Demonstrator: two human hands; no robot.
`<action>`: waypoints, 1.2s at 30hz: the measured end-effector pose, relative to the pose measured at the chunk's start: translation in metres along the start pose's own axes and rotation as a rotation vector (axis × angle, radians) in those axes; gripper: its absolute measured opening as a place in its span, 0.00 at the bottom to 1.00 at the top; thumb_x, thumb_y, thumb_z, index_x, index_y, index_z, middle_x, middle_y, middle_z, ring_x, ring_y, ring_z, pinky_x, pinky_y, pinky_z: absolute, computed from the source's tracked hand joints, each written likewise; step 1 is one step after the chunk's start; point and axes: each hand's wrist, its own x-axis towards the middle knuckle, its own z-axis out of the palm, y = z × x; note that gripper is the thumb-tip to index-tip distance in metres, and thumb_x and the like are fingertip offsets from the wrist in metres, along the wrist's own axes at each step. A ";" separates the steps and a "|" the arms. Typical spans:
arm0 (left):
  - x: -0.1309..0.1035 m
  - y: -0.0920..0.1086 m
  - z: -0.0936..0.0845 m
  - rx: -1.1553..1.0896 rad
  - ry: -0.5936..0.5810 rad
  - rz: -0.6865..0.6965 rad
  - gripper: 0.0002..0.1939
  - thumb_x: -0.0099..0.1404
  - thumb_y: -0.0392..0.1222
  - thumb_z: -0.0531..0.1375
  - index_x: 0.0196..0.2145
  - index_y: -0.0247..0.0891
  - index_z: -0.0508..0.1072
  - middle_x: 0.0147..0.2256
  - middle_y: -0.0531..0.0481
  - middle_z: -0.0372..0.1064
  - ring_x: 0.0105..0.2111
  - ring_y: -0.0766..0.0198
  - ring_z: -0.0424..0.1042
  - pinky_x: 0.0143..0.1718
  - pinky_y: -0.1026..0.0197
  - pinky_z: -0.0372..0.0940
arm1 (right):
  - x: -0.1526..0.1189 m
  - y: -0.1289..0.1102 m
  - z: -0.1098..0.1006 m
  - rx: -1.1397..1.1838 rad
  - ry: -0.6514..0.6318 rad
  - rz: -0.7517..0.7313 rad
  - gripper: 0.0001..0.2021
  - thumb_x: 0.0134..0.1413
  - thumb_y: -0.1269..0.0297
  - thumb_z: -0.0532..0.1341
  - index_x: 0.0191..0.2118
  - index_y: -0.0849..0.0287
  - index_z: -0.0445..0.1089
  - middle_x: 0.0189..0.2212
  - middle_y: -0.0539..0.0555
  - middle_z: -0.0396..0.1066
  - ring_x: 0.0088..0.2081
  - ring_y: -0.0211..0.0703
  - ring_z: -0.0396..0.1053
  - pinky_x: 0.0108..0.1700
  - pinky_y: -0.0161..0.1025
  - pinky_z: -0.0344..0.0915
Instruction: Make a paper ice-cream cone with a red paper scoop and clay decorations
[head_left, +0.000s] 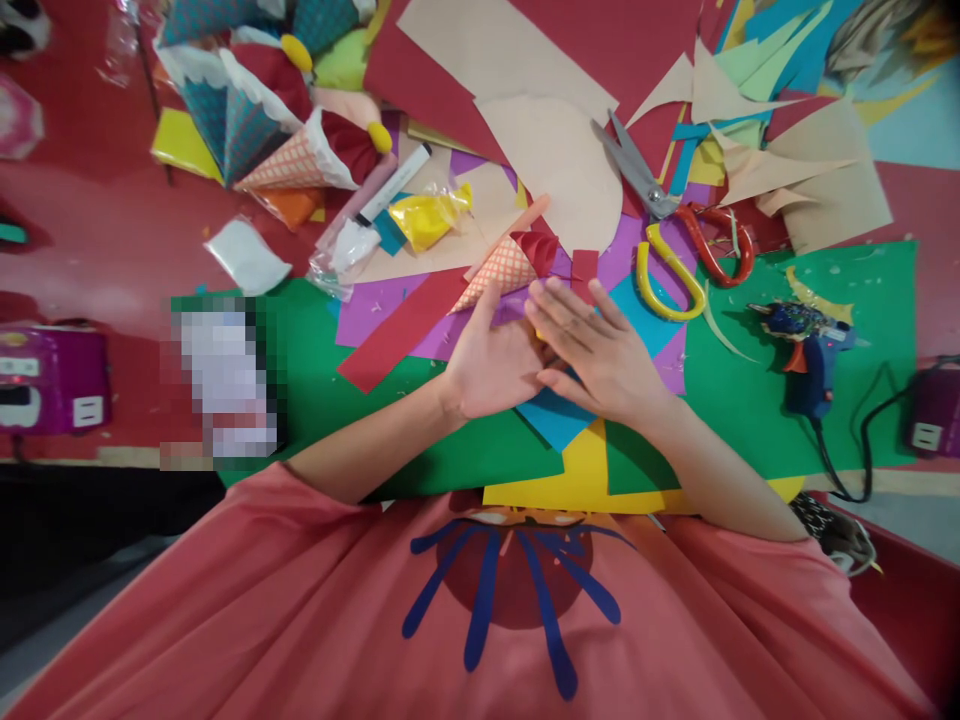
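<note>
My left hand (499,365) lies palm up with its thumb raised, and its fingers are mostly covered. My right hand (592,345) rests across it, fingers stretched out. Between the two palms a small bit of yellow modelling clay (539,333) peeks out; the rest is hidden. Just beyond my fingertips lies a small paper cone (499,273) with an orange lattice pattern and dark red folds at its wide end. An opened clear packet of yellow clay (429,215) sits past the cone.
Large scissors (651,190) with red and yellow handles lie on paper scraps. A blue glue gun (814,365) with a cord is at right. Finished cones (300,155), a marker (394,185) and a white packet (247,255) are at left. A green sheet (450,440) lies under my arms.
</note>
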 end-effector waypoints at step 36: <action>-0.003 0.010 0.027 -0.740 0.254 -0.229 0.45 0.69 0.69 0.36 0.67 0.29 0.52 0.61 0.37 0.64 0.67 0.54 0.56 0.68 0.55 0.48 | -0.021 -0.002 0.000 -0.285 0.033 -0.235 0.33 0.69 0.46 0.43 0.69 0.63 0.52 0.66 0.57 0.62 0.67 0.47 0.59 0.69 0.49 0.54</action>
